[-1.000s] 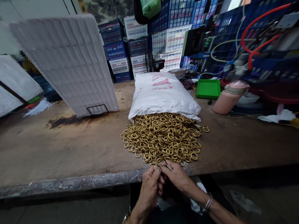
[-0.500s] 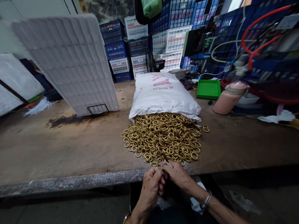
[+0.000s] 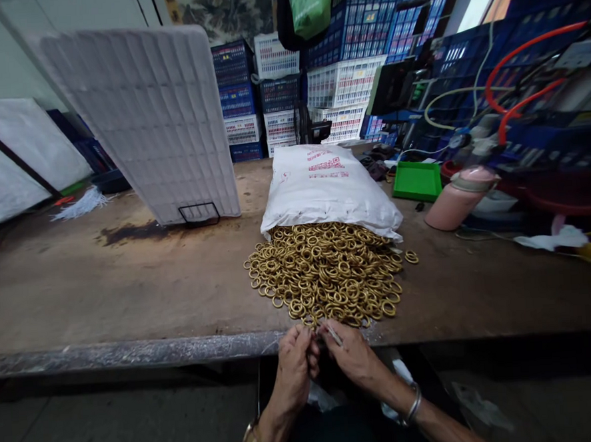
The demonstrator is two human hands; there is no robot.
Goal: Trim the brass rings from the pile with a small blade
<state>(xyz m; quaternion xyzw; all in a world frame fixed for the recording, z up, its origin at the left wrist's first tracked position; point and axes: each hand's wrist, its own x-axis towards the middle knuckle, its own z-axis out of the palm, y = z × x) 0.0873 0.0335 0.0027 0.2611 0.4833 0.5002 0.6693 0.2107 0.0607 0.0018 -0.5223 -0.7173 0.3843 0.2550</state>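
A heap of brass-coloured rings (image 3: 326, 271) spills from the open mouth of a white sack (image 3: 326, 182) lying on the wooden workbench (image 3: 129, 291). Both my hands meet at the bench's front edge, just below the heap. My left hand (image 3: 295, 368) has its fingers curled in a pinch; what it holds is too small to name. My right hand (image 3: 351, 354) is closed on a thin metal tool (image 3: 333, 334) that points toward the left hand's fingertips. A bracelet circles my right wrist.
A white grid panel (image 3: 154, 123) leans upright on a wire stand at the back left. A green tray (image 3: 416, 180) and a pink flask (image 3: 457, 198) lie right of the sack. Stacked blue and white crates (image 3: 317, 79), hoses and machinery crowd the back and right.
Both hands stay together at the bench edge, with only small finger movements. The camera view has drifted slightly, shifting everything a little to the right.
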